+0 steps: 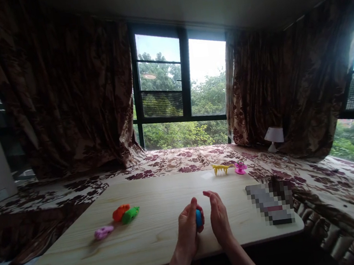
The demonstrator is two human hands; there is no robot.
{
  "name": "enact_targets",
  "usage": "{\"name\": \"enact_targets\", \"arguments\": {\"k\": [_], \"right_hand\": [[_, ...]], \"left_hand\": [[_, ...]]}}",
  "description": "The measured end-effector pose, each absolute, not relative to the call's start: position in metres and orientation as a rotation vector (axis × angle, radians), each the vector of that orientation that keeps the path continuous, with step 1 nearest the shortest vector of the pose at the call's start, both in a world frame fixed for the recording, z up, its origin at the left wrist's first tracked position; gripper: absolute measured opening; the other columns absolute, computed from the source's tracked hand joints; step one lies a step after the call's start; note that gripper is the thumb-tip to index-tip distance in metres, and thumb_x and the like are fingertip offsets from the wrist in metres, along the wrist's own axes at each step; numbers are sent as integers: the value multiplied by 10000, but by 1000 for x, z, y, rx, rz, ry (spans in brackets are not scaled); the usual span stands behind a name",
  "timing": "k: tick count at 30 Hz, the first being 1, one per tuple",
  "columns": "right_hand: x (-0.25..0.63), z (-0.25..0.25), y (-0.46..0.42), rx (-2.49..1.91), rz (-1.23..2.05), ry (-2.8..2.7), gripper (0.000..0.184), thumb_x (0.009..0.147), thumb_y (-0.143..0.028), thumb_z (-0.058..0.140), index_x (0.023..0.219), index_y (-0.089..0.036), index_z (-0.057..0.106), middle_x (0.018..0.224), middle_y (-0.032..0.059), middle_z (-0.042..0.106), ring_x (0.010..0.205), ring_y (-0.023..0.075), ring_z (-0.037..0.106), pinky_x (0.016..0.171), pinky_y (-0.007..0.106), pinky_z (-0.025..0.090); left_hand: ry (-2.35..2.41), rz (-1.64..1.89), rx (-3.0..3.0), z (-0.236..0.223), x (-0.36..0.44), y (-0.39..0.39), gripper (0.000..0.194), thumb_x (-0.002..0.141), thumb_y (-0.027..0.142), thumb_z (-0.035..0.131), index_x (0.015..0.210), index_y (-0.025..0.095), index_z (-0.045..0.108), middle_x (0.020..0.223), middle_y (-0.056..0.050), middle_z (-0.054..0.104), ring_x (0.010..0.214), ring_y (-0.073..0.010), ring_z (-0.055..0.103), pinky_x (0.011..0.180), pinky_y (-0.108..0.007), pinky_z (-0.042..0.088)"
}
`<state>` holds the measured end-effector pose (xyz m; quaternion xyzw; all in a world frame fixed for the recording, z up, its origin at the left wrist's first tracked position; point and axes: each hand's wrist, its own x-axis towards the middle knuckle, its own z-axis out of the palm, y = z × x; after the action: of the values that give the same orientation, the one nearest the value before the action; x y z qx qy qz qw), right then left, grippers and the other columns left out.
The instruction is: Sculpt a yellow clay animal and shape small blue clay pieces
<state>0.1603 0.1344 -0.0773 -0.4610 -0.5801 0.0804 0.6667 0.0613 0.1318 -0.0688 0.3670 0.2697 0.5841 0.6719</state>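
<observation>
A small blue lump (pixel 198 218) sits within the curled grip of the left hand (pixel 188 221), above the near part of the pale wooden tabletop (pixel 159 195), a little right of its middle. The thumb rises along the near side and the fingers wrap around from beyond, so only part of the blue surface shows; this grip probably serves to keep the lump from slipping while leaving one face toward the other palm. The right hand (pixel 219 217) stands just beside it, upright and gently cupped, fingers together, holding nothing that can be seen, with a clear gap between it and the lump. Both hands are close to the near edge, presumably because that suits the reach of the forearms. Out to the left lie a green piece (pixel 130 214) and an orange piece (pixel 120 213), side by side and seemingly touching, with a pink piece (pixel 103 232) nearer and apart; their place there leaves the working spot free. Near the far edge stand a yellow four-legged figure (pixel 220 169) and a magenta object (pixel 240 167), perhaps set back to stay out of the way. A blurred-out item (pixel 271 204) lies at the right.
</observation>
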Motion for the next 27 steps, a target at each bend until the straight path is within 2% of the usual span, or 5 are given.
{"name": "enact_targets", "arguments": {"k": [4, 11, 20, 24, 27], "right_hand": [[154, -73, 127, -995, 186, -1410, 369, 950, -332, 295, 1039, -211, 632, 1111, 80, 591, 1076, 209, 519, 941, 387, 402], [141, -69, 123, -986, 194, -1504, 250, 835, -392, 532, 988, -250, 669, 1096, 68, 607, 1037, 240, 521, 917, 394, 401], [153, -86, 135, -1120, 322, -1204, 506, 922, -487, 308, 549, -194, 483, 455, -25, 480, 428, 126, 455, 427, 244, 356], [148, -81, 131, -1080, 359, -1261, 461, 904, -484, 367, 613, -187, 564, 561, -7, 560, 538, 140, 518, 538, 259, 426], [150, -79, 135, -1046, 367, -1308, 374, 865, -489, 442, 814, -200, 673, 904, 51, 651, 906, 204, 566, 864, 342, 418]], "left_hand": [[603, 1364, 792, -69, 60, 134, 380, 732, 529, 594, 616, 168, 567, 408, 53, 492, 348, -59, 394, 355, -182, 259], [420, 1178, 728, -62, 54, 127, 580, 777, 648, 421, 1060, 179, 611, 921, -96, 690, 851, -223, 647, 749, -315, 487], [377, 1109, 682, -76, 51, 138, 637, 804, 617, 414, 1256, 171, 466, 1373, -141, 453, 1221, -231, 466, 979, -322, 383], [382, 1099, 714, -76, 55, 136, 570, 814, 575, 447, 1176, 145, 543, 1283, -143, 543, 1172, -243, 509, 946, -328, 414], [373, 1119, 768, -74, 59, 132, 440, 816, 486, 520, 1093, 155, 604, 1149, -111, 636, 1072, -234, 575, 872, -315, 459]]}}
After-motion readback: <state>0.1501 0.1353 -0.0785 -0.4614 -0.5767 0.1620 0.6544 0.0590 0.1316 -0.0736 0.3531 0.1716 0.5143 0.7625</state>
